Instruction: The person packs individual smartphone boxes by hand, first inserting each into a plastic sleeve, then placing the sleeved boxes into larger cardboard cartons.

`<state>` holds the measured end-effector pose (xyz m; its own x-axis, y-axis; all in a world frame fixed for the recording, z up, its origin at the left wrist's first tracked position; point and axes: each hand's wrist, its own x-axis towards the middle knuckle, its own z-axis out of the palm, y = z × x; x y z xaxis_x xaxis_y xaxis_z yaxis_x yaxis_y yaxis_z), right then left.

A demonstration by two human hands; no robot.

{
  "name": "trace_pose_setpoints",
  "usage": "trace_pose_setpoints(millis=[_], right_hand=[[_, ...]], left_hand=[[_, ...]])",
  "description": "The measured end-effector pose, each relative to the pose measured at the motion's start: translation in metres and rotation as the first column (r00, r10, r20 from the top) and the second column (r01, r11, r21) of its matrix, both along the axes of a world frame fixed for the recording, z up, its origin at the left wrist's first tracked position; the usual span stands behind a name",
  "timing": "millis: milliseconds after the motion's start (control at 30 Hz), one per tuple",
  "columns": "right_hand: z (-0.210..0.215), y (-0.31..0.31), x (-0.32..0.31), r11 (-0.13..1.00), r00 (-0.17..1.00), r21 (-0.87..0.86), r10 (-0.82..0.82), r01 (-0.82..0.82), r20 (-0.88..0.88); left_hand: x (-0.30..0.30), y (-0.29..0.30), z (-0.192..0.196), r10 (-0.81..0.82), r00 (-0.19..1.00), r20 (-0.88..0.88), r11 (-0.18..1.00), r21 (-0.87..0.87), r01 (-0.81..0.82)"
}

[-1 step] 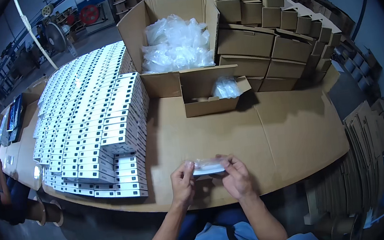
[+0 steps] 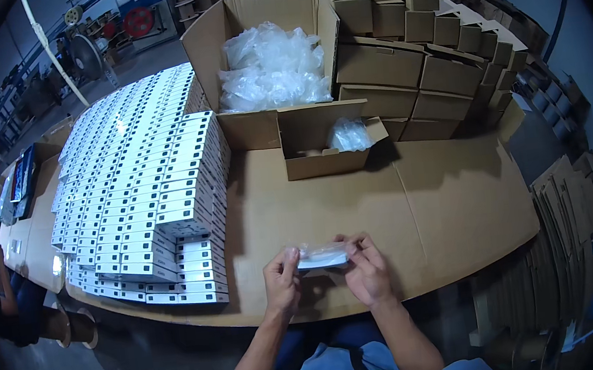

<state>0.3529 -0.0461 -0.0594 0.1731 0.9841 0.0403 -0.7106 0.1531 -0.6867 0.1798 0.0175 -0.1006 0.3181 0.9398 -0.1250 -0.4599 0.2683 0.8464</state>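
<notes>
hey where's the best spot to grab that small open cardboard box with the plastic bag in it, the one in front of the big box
Take the small open box by its two short side walls, coming down from above and from the near side. Its top is open and its front wall is bare. The big box stands right behind it and the brown carton stack is close on its right, so a grip from the back looks blocked.

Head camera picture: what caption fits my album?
Two hands hold a small clear bag beside stacked white boxes.

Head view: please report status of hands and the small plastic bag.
Left hand and right hand both grip small clear plastic bag, one at each end. Held just above cardboard tabletop. Nothing blocking.
</notes>
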Motion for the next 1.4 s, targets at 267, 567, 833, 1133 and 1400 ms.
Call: trace_pose_setpoints(millis=[267,567,833,1133,1400], right_hand=[[0.035,-0.005,0.021,0.982,0.374,0.102,-0.035,-0.161,0.927],[0.027,0.000,0.030,1.000,0.454,0.003,-0.016,0.029,0.891],[0.059,0.002,0.023,0.970,0.255,0.234,-0.243,0.066,0.936],[0.071,0.018,0.054,0.992,0.182,0.030,-0.051,0.120,0.982],[0.065,0.095,0.098,0.842,0.168,0.304,-0.412,0.445,0.895]], left_hand=[[0.013,0.000,0.033,0.055,0.998,0.012,0.994,-0.091,-0.054],[0.010,-0.009,0.038,-0.011,0.996,0.093,0.999,-0.034,0.015],[-0.003,0.000,0.045,-0.167,0.933,-0.317,0.907,0.321,0.272],[-0.025,0.000,0.087,0.060,0.761,-0.646,0.853,0.429,0.297],[-0.100,0.028,0.118,0.767,0.317,-0.557,0.567,0.821,0.071]])
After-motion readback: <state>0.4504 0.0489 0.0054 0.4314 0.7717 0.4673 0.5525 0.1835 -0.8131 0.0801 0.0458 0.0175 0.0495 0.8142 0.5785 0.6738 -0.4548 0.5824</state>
